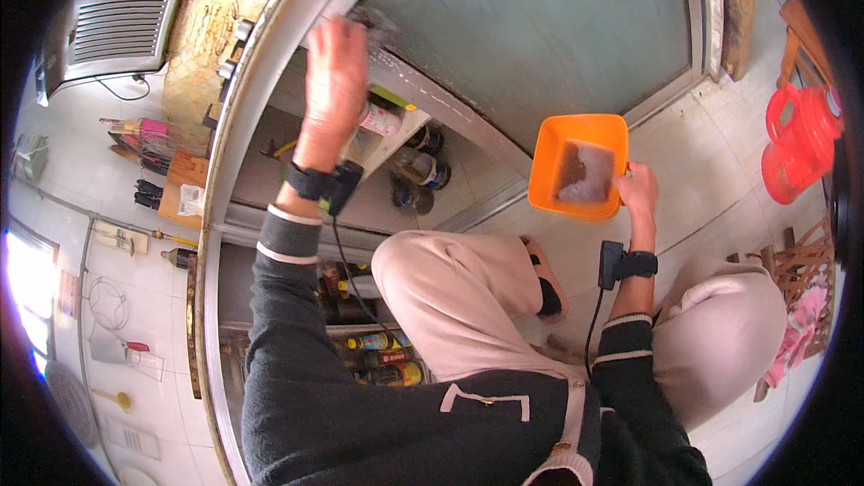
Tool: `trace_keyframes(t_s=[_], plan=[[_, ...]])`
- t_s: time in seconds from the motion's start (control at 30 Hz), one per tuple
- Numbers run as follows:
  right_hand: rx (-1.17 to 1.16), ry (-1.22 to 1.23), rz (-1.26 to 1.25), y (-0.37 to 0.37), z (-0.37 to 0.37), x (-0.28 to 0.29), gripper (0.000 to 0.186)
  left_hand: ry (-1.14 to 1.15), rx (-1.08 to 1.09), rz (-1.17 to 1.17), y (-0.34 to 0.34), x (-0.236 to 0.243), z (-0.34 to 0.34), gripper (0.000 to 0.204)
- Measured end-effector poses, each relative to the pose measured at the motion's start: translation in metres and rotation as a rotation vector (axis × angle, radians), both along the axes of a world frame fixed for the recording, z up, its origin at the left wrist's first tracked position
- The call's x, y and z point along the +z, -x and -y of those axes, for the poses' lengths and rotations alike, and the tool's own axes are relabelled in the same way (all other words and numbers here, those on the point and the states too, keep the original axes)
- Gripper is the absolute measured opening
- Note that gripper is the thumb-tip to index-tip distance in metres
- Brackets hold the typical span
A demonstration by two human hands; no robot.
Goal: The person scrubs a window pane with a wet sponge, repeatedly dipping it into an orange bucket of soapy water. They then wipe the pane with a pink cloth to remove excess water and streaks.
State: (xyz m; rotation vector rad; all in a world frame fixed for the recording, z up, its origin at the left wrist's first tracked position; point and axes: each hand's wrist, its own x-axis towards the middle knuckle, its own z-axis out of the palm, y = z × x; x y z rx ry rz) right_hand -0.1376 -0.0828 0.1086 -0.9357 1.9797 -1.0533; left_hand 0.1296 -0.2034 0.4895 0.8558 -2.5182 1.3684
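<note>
My left hand (337, 72) reaches up to the metal frame (414, 81) of a glass cabinet door (540, 18). It is closed over a grey wad (373, 25) that looks like a steel wool scrubber, smeared by motion against the frame. Low on the right, my right hand (639, 187) grips the handle of an orange square water scoop (547, 157). Murky brown liquid with white suds (585, 173) covers the scoop's bottom. The scoop is held between the door and my knees, its opening facing up.
Behind the door frame, jars (423, 169) stand inside the cabinet; sauce bottles (387, 373) fill a lower shelf. The counter edge (211, 243) runs along the left. On the right are a red plastic jug (796, 148) and a woven chair (801, 274).
</note>
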Motion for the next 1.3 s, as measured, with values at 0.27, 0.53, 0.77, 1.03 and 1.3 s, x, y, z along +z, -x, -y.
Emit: trace_keyframes(t_s=[0.27, 0.53, 0.77, 1.03, 1.3], plan=[[-0.043, 0.011, 0.046, 0.004, -0.002, -0.016, 0.025, 0.041, -0.002, 0.378, -0.024, -0.095, 0.018, 0.027], [-0.073, 0.026, 0.007, 0.006, -0.007, -0.014, 0.022, -0.174, -0.247, 0.19, -0.022, -0.079, 0.016, 0.023], [-0.075, 0.025, -0.017, 0.008, -0.006, -0.025, 0.021, -0.047, -0.183, -0.048, -0.04, -0.058, 0.024, 0.032], [-0.101, 0.026, 0.115, 0.013, -0.014, -0.023, 0.022, -0.462, -0.299, 0.455, -0.042, -0.164, 0.028, 0.016], [-0.132, -0.01, 0.096, 0.012, -0.018, -0.027, 0.017, -0.08, -0.217, -0.065, -0.054, -0.068, 0.028, 0.038]])
